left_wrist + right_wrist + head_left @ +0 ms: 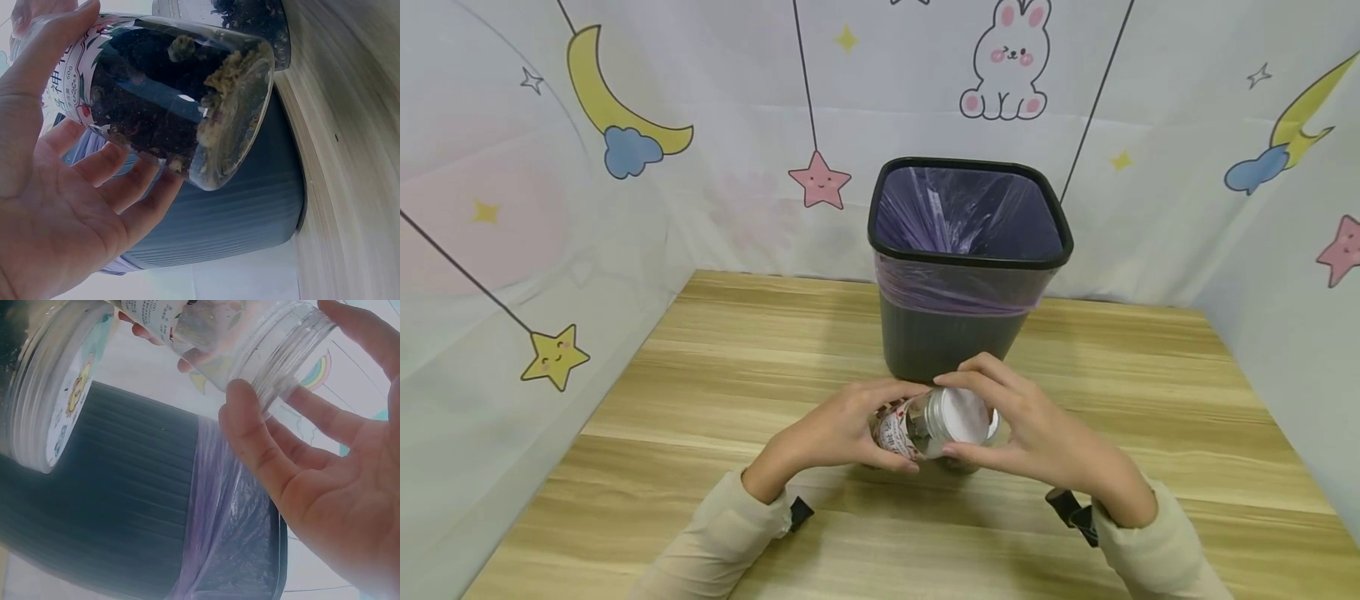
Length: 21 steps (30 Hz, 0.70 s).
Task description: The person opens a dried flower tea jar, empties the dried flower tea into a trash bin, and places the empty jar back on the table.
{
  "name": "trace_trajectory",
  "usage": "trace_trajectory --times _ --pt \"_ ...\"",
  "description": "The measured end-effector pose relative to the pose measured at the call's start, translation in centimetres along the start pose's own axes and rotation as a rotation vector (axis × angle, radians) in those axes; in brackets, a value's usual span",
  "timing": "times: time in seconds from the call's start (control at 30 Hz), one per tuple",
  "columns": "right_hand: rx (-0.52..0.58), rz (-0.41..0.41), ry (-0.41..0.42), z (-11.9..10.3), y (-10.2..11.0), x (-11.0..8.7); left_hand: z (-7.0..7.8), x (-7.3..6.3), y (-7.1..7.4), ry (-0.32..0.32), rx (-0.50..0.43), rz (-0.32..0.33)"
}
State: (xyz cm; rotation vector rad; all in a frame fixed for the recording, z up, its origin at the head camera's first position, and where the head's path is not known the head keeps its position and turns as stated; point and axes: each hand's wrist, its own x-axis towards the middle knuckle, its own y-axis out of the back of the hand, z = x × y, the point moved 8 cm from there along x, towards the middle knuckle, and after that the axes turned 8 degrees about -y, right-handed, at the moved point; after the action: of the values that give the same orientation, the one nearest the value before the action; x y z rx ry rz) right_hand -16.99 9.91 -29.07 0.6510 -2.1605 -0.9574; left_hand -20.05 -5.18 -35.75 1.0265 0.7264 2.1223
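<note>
My left hand [842,425] grips a clear jar [897,429] with a printed paper label. Dark dried flower tea [144,81] fills its lower part, with paler bits near the base. The jar is tilted on its side above the table, its top end toward my right hand [1030,417]. Fingers and thumb of that hand hold the rim of the jar's round lid [964,415], pale in the head view. Just behind stands a second jar [253,28] with dark contents; its lid [72,400] bears a printed sticker. In the head view the held jar mostly hides it.
A dark grey bin [951,337] stands at the back of the wood-grain table [760,350], close beyond the hands. A purple bag [955,287] lines it and folds over its rim. White cloth with cartoon prints [737,108] hangs around the table.
</note>
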Motion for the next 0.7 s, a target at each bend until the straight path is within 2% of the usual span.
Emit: trace_trajectory --times 0.37,0.7 --pt "0.015 -0.049 0.029 -0.48 0.27 -0.11 0.02 -0.03 0.08 0.008 0.010 0.006" --pt "0.032 -0.084 0.107 -0.95 0.22 -0.23 0.12 0.03 0.06 -0.012 -0.006 0.002"
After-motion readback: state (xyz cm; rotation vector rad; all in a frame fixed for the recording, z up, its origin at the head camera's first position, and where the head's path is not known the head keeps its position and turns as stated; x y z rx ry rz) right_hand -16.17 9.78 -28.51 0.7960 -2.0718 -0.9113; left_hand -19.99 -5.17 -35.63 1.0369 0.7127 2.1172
